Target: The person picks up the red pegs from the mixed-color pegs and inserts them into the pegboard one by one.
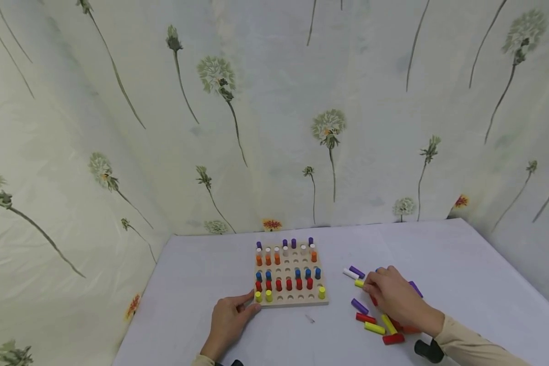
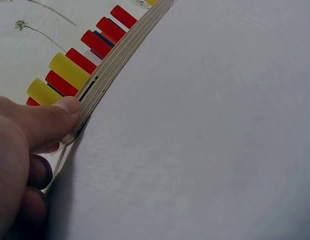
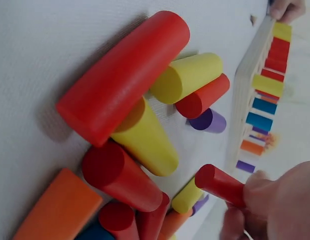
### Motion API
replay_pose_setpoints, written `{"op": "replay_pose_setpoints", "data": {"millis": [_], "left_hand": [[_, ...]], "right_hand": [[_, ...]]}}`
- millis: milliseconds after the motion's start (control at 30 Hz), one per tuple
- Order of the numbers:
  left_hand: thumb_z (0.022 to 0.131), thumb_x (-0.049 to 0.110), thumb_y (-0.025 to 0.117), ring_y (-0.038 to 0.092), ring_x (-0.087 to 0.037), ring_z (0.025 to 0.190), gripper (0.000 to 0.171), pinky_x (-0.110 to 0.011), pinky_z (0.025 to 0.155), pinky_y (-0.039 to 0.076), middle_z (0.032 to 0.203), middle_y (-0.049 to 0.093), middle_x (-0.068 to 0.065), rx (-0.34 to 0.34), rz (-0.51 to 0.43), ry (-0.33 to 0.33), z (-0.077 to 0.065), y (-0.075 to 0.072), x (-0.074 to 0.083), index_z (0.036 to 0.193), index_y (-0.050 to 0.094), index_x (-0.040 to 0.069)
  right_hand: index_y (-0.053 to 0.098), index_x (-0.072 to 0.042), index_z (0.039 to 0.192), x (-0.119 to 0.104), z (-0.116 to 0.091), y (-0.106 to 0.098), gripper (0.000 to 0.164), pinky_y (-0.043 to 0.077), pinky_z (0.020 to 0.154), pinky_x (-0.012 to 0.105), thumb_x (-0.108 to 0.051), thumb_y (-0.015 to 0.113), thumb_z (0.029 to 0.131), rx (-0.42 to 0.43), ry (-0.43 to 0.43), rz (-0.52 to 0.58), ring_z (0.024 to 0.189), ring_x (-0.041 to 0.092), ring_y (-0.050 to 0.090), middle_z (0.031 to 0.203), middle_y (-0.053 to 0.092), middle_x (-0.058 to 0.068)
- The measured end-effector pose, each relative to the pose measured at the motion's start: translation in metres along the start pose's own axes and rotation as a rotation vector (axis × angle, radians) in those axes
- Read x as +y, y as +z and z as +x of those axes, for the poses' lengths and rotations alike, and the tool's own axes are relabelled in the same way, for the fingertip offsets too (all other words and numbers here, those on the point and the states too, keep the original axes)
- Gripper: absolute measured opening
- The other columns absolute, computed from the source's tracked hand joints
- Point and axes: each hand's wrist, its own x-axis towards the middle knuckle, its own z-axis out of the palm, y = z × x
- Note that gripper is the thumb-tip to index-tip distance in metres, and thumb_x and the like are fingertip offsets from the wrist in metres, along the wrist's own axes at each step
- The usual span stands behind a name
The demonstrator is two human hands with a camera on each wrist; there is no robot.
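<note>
The left hand (image 1: 229, 320) grips the near left corner of the wooden pegboard (image 1: 295, 304), its thumb on the near edge. The pegboard lies flat on the left part of the white-covered counter (image 1: 187, 274). Coloured pegs stand upright in its rows: purple along the far side, then white, orange, blue and red, with yellow pegs (image 1: 268, 296) nearest, two at the left and one at the right; several holes are bare.

To the right, well apart from the pegboard, the right hand (image 1: 400, 300) pinches a red peg (image 3: 221, 184) between its fingers, over the loose pegs scattered on the counter. Left of that hand lie a white peg (image 1: 350, 274) and a purple peg (image 1: 357, 272), close together. Nearer, another purple peg (image 1: 359, 306) lies apart from the red and yellow ones. In the right wrist view, a large red peg (image 3: 124, 77) lies slanted beside yellow ones, with an orange peg (image 3: 57, 207) close by. Beyond the counter hangs a pale cloth (image 1: 274, 101) printed with dandelions
</note>
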Motion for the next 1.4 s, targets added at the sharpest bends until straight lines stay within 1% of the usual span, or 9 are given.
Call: {"op": "replay_pose_setpoints", "data": {"millis": [167, 267, 367, 467, 633, 767, 1000, 1167, 1400], "left_hand": [[0.091, 0.038, 0.084, 0.040, -0.003, 0.053, 0.041, -0.021, 0.050, 0.030, 0.059, 0.047, 0.013, -0.004, -0.011, -0.007, 0.000, 0.000, -0.001, 0.125, 0.080, 0.015], [0.091, 0.039, 0.084, 0.040, -0.004, 0.053, 0.041, -0.021, 0.051, 0.031, 0.059, 0.046, 0.013, -0.006, -0.008, -0.009, 0.000, 0.000, -0.001, 0.125, 0.080, 0.015], [0.091, 0.039, 0.084, 0.040, -0.004, 0.053, 0.042, -0.021, 0.051, 0.030, 0.059, 0.046, 0.013, -0.004, -0.008, -0.012, 0.000, 0.000, -0.001, 0.125, 0.080, 0.016], [0.091, 0.039, 0.084, 0.040, -0.004, 0.054, 0.042, -0.021, 0.051, 0.030, 0.059, 0.046, 0.012, -0.004, -0.011, -0.017, 0.000, 0.001, -0.001, 0.125, 0.080, 0.016], [0.091, 0.040, 0.084, 0.040, -0.004, 0.054, 0.042, -0.021, 0.051, 0.030, 0.059, 0.046, 0.012, -0.007, -0.015, -0.022, 0.000, 0.001, -0.001, 0.125, 0.080, 0.016], [0.090, 0.040, 0.085, 0.040, -0.004, 0.054, 0.042, -0.021, 0.051, 0.030, 0.059, 0.046, 0.012, 0.000, -0.009, -0.013, 0.000, 0.001, -0.002, 0.124, 0.080, 0.016], [0.090, 0.041, 0.084, 0.039, -0.004, 0.054, 0.043, -0.021, 0.052, 0.029, 0.058, 0.045, 0.012, 0.008, 0.004, -0.013, 0.001, 0.001, -0.003, 0.125, 0.080, 0.017], [0.090, 0.041, 0.084, 0.039, -0.004, 0.054, 0.043, -0.021, 0.052, 0.029, 0.058, 0.045, 0.012, 0.002, 0.007, -0.021, 0.002, 0.001, -0.003, 0.125, 0.080, 0.017], [0.091, 0.041, 0.084, 0.040, -0.004, 0.054, 0.043, -0.022, 0.052, 0.030, 0.059, 0.045, 0.012, -0.011, 0.007, -0.024, 0.001, 0.001, -0.002, 0.126, 0.079, 0.017]], "right_hand": [[0.076, -0.015, 0.105, 0.001, 0.002, -0.001, 0.010, 0.042, 0.066, 0.026, -0.024, 0.075, 0.100, 0.052, 0.046, 0.079, 0.085, 0.017, 0.047, 0.085, 0.061, -0.007], [0.075, -0.015, 0.104, 0.000, 0.002, -0.002, 0.009, 0.041, 0.066, 0.027, -0.022, 0.077, 0.098, 0.106, 0.055, 0.124, 0.085, 0.017, 0.048, 0.085, 0.063, -0.007], [0.076, -0.015, 0.105, -0.001, 0.002, -0.003, 0.012, 0.044, 0.071, 0.029, -0.021, 0.080, 0.096, 0.168, 0.036, 0.137, 0.088, 0.017, 0.052, 0.091, 0.069, -0.007], [0.079, -0.016, 0.105, -0.002, 0.002, -0.003, 0.012, 0.045, 0.074, 0.031, -0.017, 0.082, 0.094, 0.198, 0.018, 0.143, 0.091, 0.016, 0.055, 0.095, 0.072, -0.006], [0.083, -0.016, 0.101, -0.003, 0.002, -0.002, 0.014, 0.045, 0.070, 0.026, -0.009, 0.084, 0.089, 0.263, -0.032, 0.138, 0.086, 0.012, 0.053, 0.091, 0.072, -0.008], [0.084, -0.012, 0.101, -0.006, 0.006, 0.001, 0.015, 0.045, 0.066, 0.023, -0.005, 0.085, 0.088, 0.320, -0.062, 0.154, 0.082, 0.011, 0.053, 0.088, 0.070, -0.006], [0.085, -0.013, 0.101, -0.015, 0.019, 0.003, 0.018, 0.048, 0.067, 0.022, -0.001, 0.085, 0.086, 0.351, -0.090, 0.199, 0.084, 0.011, 0.056, 0.087, 0.071, -0.006], [0.085, -0.013, 0.098, -0.022, 0.029, 0.008, 0.018, 0.047, 0.066, 0.022, -0.002, 0.087, 0.083, 0.398, -0.148, 0.210, 0.081, 0.010, 0.055, 0.085, 0.073, -0.008], [0.085, -0.011, 0.096, -0.035, 0.042, 0.013, 0.022, 0.047, 0.066, 0.022, 0.006, 0.086, 0.082, 0.409, -0.217, 0.244, 0.081, 0.010, 0.055, 0.085, 0.075, -0.007]]}}
